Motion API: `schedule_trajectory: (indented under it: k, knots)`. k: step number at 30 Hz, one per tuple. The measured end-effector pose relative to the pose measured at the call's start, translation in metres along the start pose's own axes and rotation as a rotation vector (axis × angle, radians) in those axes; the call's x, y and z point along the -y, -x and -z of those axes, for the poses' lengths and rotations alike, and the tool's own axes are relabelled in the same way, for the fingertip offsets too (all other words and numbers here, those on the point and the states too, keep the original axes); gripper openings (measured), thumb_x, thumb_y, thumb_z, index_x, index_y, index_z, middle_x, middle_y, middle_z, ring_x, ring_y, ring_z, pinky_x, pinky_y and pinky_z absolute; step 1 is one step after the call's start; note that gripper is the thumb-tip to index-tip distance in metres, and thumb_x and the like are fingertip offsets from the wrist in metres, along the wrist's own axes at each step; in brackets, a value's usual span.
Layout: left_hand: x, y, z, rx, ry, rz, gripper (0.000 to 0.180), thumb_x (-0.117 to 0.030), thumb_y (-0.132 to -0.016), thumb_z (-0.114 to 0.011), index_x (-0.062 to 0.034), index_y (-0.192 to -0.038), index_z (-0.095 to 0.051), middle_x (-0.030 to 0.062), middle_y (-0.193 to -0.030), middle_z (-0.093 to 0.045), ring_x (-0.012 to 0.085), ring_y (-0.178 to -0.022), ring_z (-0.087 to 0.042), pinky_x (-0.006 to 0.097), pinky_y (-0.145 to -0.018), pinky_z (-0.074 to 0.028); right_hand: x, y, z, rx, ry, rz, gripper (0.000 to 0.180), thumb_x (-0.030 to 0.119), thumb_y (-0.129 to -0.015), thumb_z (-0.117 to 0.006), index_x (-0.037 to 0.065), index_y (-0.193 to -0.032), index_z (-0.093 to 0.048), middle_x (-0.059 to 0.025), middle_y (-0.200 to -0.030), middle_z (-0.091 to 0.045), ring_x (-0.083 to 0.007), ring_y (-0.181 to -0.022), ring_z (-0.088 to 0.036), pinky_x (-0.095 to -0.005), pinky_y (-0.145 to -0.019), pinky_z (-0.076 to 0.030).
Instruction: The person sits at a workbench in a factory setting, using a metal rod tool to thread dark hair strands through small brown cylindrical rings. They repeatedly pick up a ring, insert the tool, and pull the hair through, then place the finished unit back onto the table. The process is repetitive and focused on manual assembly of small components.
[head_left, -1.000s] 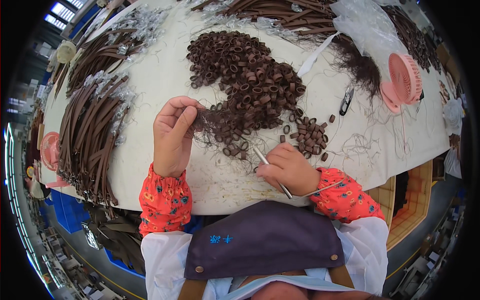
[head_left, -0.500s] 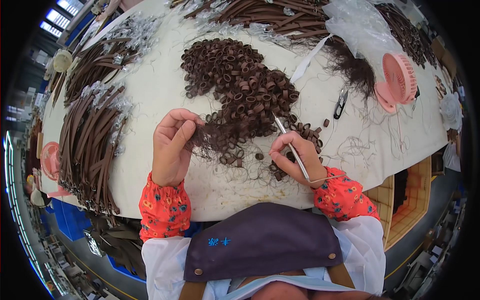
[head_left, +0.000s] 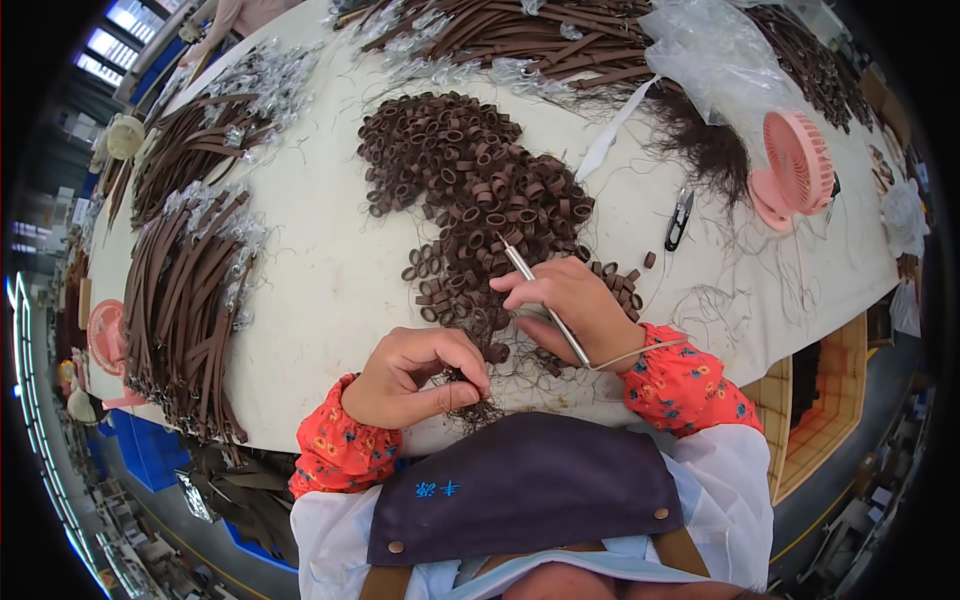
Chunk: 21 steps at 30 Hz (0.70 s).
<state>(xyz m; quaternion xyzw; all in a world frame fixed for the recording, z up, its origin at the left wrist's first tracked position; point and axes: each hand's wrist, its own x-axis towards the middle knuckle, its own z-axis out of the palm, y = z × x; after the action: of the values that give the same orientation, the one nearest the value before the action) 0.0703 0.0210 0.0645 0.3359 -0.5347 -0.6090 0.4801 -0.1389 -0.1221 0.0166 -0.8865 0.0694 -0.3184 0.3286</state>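
The left hand point(head_left: 415, 375) pinches dark threads point(head_left: 478, 414); the right hand point(head_left: 580, 305) grips a metal rod point(head_left: 519, 263), partly hiding brown rings point(head_left: 470, 170) heaped on the table point(head_left: 310, 200). Straps point(head_left: 185, 310) lie left, snips point(head_left: 679, 220) and a fan point(head_left: 797, 160) right.

A bare lane of the tabletop point(head_left: 310, 240) is running between the near-left strap bundle point(head_left: 185, 310) and the loop pile point(head_left: 480, 190). The right hand point(head_left: 580, 305) and its metal tool point(head_left: 519, 262) are blocking the pile's near side. Snips point(head_left: 678, 225) and a pink fan point(head_left: 798, 160) are obstructing the table's right side.
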Motion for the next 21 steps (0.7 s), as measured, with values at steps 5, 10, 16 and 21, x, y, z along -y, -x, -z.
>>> schedule_trajectory:
  k: [5, 10, 16, 21]
  knots:
    - [0.007, 0.001, 0.001, -0.019, 0.053, 0.015, 0.012, 0.005, -0.086, -0.064, 0.0022, -0.098, -0.063, 0.0118, -0.096, -0.063, 0.0175, -0.088, -0.062, 0.029, -0.078, -0.05, 0.0, -0.003, -0.012, 0.012, -0.036, -0.019, 0.035, 0.0, -0.073, -0.069, 0.012, -0.103, -0.057, -0.0029, -0.091, -0.064, -0.024, -0.081, -0.062, -0.0361, -0.075, -0.043]
    - [0.012, 0.011, 0.007, -0.106, 0.074, 0.074, 0.012, 0.005, -0.086, -0.064, 0.0022, -0.098, -0.063, 0.0114, -0.096, -0.063, 0.0161, -0.088, -0.061, 0.028, -0.077, -0.049, -0.01, 0.001, -0.002, -0.075, 0.058, -0.092, 0.03, -0.002, -0.073, -0.068, 0.011, -0.098, -0.059, -0.0038, -0.082, -0.062, -0.0237, -0.075, -0.061, -0.0345, -0.071, -0.044]
    - [0.015, 0.013, 0.007, -0.008, -0.112, 0.123, 0.012, 0.004, -0.086, -0.064, -0.0011, -0.096, -0.066, 0.0104, -0.097, -0.065, 0.0158, -0.087, -0.061, 0.028, -0.078, -0.049, -0.003, 0.003, 0.013, -0.152, 0.072, -0.144, 0.028, -0.002, -0.072, -0.068, 0.011, -0.095, -0.06, -0.0032, -0.08, -0.063, -0.0238, -0.069, -0.06, -0.0343, -0.066, -0.044]
    - [0.008, -0.004, -0.004, 0.072, -0.744, -0.017, 0.014, 0.004, -0.081, -0.065, -0.0031, -0.092, -0.067, 0.011, -0.104, -0.067, 0.0214, -0.089, -0.063, 0.031, -0.08, -0.05, -0.005, 0.006, 0.01, -0.144, 0.093, -0.093, 0.028, -0.002, -0.072, -0.068, 0.011, -0.095, -0.059, -0.0036, -0.078, -0.062, -0.0243, -0.065, -0.058, -0.0345, -0.062, -0.044]
